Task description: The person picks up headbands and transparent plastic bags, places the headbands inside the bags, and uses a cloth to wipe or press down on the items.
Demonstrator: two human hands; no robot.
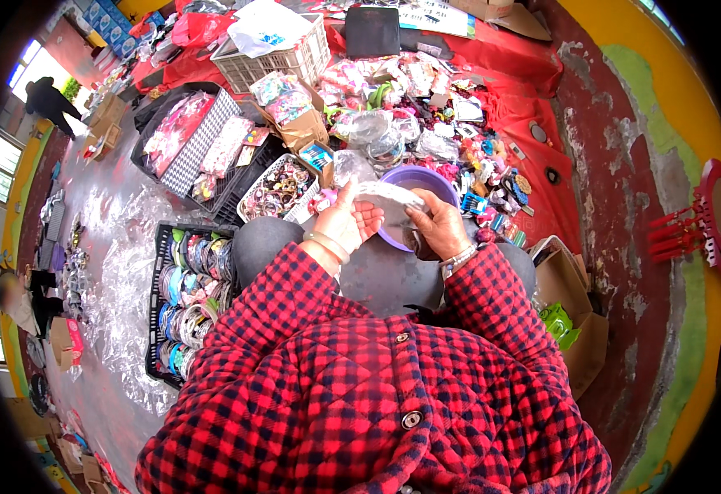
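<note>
My left hand (345, 220) and my right hand (436, 224) are raised together over my knees, both gripping a clear plastic bag (389, 198) that stretches between them. What is inside the bag cannot be made out. Just beyond the hands sits a purple plastic bowl (426, 177) on the red cloth. My sleeves are red and black checked, with a bangle on the left wrist and a watch on the right.
A red cloth (533, 107) carries heaps of small packaged trinkets (426, 107). A white basket of hair ties (276, 189), black trays (204, 148), a black crate of hairbands (183, 296), a white crate (282, 58) and cardboard boxes (570, 313) surround me. People stand far left.
</note>
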